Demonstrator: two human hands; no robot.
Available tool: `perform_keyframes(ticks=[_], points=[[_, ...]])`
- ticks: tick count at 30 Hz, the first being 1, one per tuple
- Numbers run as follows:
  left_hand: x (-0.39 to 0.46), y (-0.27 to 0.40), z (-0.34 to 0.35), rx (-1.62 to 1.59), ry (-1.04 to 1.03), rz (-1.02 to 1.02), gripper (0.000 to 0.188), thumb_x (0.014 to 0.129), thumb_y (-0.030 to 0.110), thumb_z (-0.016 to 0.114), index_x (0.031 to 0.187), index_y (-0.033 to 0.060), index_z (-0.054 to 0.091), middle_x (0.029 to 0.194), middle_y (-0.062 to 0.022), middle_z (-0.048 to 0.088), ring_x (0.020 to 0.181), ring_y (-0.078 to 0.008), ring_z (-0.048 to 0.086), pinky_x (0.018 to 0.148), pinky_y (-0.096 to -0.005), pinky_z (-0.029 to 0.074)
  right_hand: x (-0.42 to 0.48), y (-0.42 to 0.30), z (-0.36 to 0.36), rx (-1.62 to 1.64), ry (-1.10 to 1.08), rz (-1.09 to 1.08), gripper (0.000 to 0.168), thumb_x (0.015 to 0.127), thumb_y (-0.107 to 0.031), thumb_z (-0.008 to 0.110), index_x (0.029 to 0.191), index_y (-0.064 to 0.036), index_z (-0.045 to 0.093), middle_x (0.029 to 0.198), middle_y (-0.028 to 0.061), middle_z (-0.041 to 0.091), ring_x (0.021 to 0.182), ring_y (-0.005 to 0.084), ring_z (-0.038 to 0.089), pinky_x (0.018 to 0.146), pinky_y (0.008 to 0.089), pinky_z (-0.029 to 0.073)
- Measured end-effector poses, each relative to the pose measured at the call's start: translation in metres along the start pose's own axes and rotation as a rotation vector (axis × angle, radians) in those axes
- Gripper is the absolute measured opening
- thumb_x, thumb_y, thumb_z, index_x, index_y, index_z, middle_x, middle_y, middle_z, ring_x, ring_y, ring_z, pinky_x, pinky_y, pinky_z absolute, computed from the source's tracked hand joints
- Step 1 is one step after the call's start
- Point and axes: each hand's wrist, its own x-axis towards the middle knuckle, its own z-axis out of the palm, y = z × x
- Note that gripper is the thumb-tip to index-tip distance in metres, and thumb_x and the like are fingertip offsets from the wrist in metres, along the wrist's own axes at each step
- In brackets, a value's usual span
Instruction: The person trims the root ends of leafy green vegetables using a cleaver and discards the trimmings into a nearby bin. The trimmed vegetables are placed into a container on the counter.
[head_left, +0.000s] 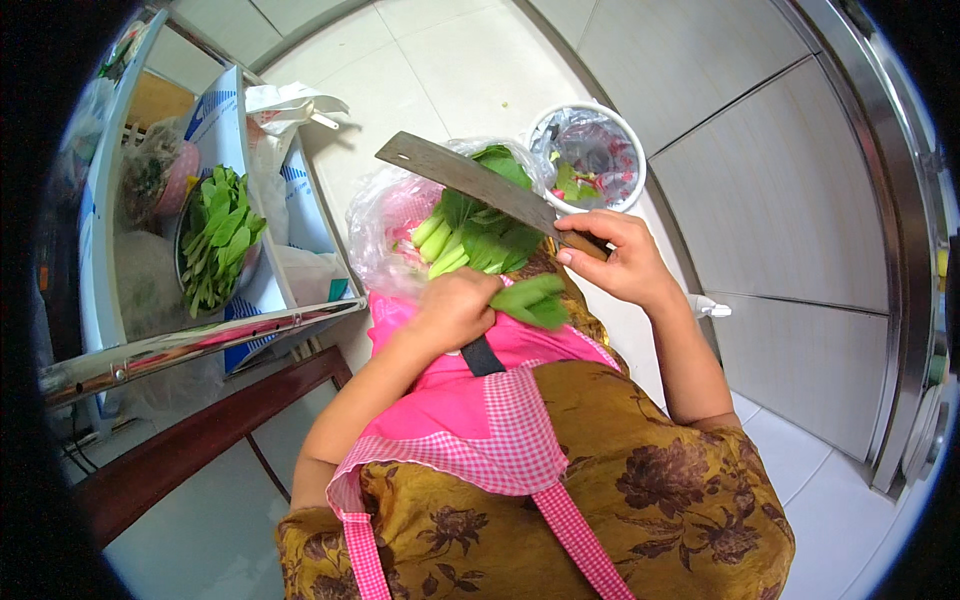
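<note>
My right hand (622, 255) grips the wooden handle of a cleaver (472, 178), its broad blade slanting up and to the left above the greens. Closed around a green leaf vegetable (531, 301) is my left hand (459, 306); the leaves stick out to the right and look blurred, while the part inside the fist is hidden. Just beyond that hand, leafy greens with pale thick stalks (450, 241) lie in a clear plastic bag (367, 225) at my lap. The blade covers some of their leaves.
A white bin (639, 161) with a plastic liner and leaf scraps stands ahead on the right. At left, a metal-framed rack (225, 341) holds a bowl of picked greens (217, 240) and plastic bags. Grey cabinet panels (780, 187) line the right side. I wear a pink apron (435, 420).
</note>
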Motion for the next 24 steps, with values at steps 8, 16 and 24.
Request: perform_keyframes(ticks=[8,16,24], points=[[-0.043,-0.030,-0.038,-1.136,0.315,-0.477,0.032,0.078,0.006,0.068,0.108,0.0014,0.057,0.100,-0.0064,0.064,0.085,-0.0128,0.060,0.067,-0.0254,0.049,0.005,0.007,0.009,-0.093,0.060,-0.082,0.028,0.072,-0.014,0.072,0.096,-0.003,0.065,0.080,0.0104,0.063,0.072,0.0233,0.061,0.065,0.0306,0.047],[-0.065,-0.035,-0.082,-1.508,0.929,-0.224,0.025,0.087,0.010,0.060,0.110,0.0022,0.055,0.104,-0.0104,0.060,0.095,-0.0188,0.059,0.069,-0.0315,0.052,0.012,0.018,0.056,-0.500,0.005,-0.284,0.018,0.077,-0.016,0.060,0.094,-0.011,0.061,0.076,0.0086,0.055,0.072,0.0263,0.058,0.059,0.0378,0.047],[-0.022,-0.022,-0.073,-1.936,0.780,-0.300,0.025,0.092,0.021,0.055,0.106,0.0013,0.058,0.095,-0.0126,0.064,0.068,-0.0132,0.062,0.059,-0.0261,0.056,0.001,0.009,0.083,-0.568,-0.264,-0.087,0.025,0.081,-0.018,0.053,0.101,-0.008,0.063,0.081,0.0142,0.056,0.078,0.0305,0.059,0.068,0.0409,0.049]])
